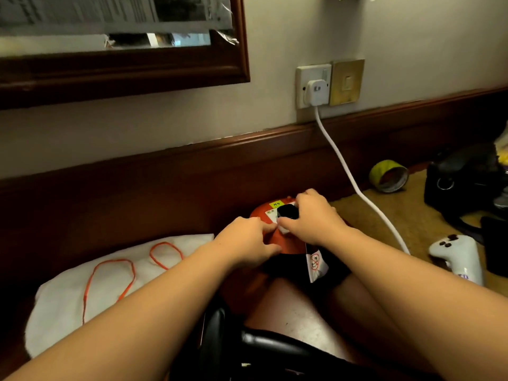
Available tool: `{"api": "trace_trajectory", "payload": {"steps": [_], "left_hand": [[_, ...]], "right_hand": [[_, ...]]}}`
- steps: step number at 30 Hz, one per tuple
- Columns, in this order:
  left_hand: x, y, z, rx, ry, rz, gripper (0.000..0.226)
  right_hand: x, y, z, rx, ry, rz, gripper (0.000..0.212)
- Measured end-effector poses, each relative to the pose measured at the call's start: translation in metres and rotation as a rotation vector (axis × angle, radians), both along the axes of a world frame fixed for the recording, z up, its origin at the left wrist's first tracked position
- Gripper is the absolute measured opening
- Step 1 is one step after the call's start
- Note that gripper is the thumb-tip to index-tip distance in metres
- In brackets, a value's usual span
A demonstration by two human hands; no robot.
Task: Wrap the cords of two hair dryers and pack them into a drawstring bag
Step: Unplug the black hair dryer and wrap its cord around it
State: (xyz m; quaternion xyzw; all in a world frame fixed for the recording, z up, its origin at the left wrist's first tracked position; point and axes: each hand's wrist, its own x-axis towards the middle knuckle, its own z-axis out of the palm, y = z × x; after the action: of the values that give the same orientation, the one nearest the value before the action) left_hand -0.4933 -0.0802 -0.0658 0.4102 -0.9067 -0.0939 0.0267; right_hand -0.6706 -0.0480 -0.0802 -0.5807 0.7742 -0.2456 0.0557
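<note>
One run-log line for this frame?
both hands on red hair dryer | left hand steadies | right hand grips black plug | white drawstring bag beside

This looks like a lived-in room in a home or a hotel. A dark wood-framed mirror (123, 64) hangs on a plain painted wall above a matching wood rail (192, 155). A white plug (316, 92) sits in a wall socket beside a brass switch plate (347, 82). A white game controller (457, 257) lies on the table (406, 215).
</note>
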Motion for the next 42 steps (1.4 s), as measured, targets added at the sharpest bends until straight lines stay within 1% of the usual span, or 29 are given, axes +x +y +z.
{"api": "trace_trajectory", "payload": {"steps": [2,3,4,5,7,9,12,14,17,20,21,22,24,25,26,27,29,30,31,33,34,35,36,37,38,40,42], "left_hand": [[0.000,0.000,0.001,0.001,-0.026,0.012,0.057],[-0.001,0.000,0.002,0.002,-0.032,0.021,0.058],[-0.001,0.000,0.003,0.015,-0.042,0.026,0.058],[0.000,0.000,0.005,0.048,-0.049,0.024,0.058],[0.005,0.004,0.008,0.158,-0.031,0.022,0.058],[0.019,0.011,0.009,0.216,0.016,0.059,0.064],[0.050,0.031,0.012,0.121,0.067,0.143,0.071],[0.072,0.050,0.019,0.122,0.051,0.211,0.077],[0.103,0.082,0.027,0.256,-0.059,0.306,0.101],[0.119,0.106,0.021,0.399,-0.108,0.305,0.113],[0.122,0.113,0.018,0.399,-0.097,0.295,0.115],[0.123,0.118,0.015,0.366,-0.068,0.292,0.111],[0.124,0.126,0.011,0.270,0.017,0.281,0.090],[0.125,0.129,0.012,0.216,0.052,0.275,0.083],[0.127,0.131,0.015,0.155,0.079,0.265,0.082],[0.130,0.131,0.020,0.095,0.105,0.252,0.084],[0.138,0.129,0.033,0.000,0.178,0.239,0.090],[0.143,0.129,0.042,-0.029,0.228,0.252,0.091],[0.148,0.128,0.052,-0.047,0.286,0.272,0.090],[0.162,0.127,0.071,-0.084,0.395,0.310,0.087],[0.170,0.126,0.081,-0.111,0.437,0.325,0.085],[0.179,0.126,0.090,-0.142,0.471,0.340,0.084],[0.189,0.125,0.098,-0.168,0.504,0.366,0.084],[0.200,0.124,0.106,-0.187,0.540,0.399,0.083],[0.210,0.121,0.112,-0.201,0.584,0.438,0.083],[0.231,0.118,0.120,-0.223,0.675,0.524,0.083],[0.249,0.117,0.125,-0.226,0.753,0.612,0.083]], "right_hand": [[0.003,0.003,0.010,-0.153,-0.212,-0.016,0.041],[0.002,0.004,0.018,-0.196,-0.305,-0.033,0.040],[0.002,0.007,0.028,-0.196,-0.347,-0.026,0.040],[0.003,0.011,0.035,-0.144,-0.310,0.005,0.040],[0.008,0.021,0.039,-0.044,-0.157,0.077,0.041],[0.016,0.036,0.029,-0.046,-0.045,0.128,0.041],[0.025,0.064,0.008,-0.038,-0.065,0.196,0.042],[0.029,0.079,-0.005,0.008,-0.039,0.214,0.048],[0.040,0.097,-0.023,0.084,-0.027,0.213,0.058],[0.050,0.104,-0.032,0.135,-0.080,0.199,0.066],[0.052,0.106,-0.032,0.147,-0.092,0.198,0.069],[0.053,0.108,-0.031,0.160,-0.096,0.198,0.071],[0.053,0.111,-0.026,0.195,-0.077,0.209,0.078],[0.051,0.114,-0.022,0.206,-0.057,0.214,0.080],[0.050,0.117,-0.017,0.196,-0.030,0.214,0.080],[0.048,0.122,-0.011,0.168,-0.001,0.210,0.076],[0.045,0.131,0.002,0.066,-0.009,0.206,0.059],[0.044,0.137,0.009,0.027,-0.078,0.213,0.050],[0.044,0.142,0.018,0.018,-0.199,0.227,0.049],[0.046,0.156,0.036,0.095,-0.544,0.283,0.056],[0.046,0.164,0.042,0.151,-0.708,0.330,0.052],[0.045,0.171,0.048,0.192,-0.814,0.388,0.044],[0.045,0.178,0.052,0.208,-0.861,0.432,0.032],[0.044,0.183,0.056,0.213,-0.867,0.445,0.022],[0.042,0.187,0.060,0.213,-0.869,0.434,0.017],[0.041,0.192,0.067,0.213,-0.915,0.391,0.019],[0.044,0.199,0.073,0.254,-1.002,0.398,0.020]]}}
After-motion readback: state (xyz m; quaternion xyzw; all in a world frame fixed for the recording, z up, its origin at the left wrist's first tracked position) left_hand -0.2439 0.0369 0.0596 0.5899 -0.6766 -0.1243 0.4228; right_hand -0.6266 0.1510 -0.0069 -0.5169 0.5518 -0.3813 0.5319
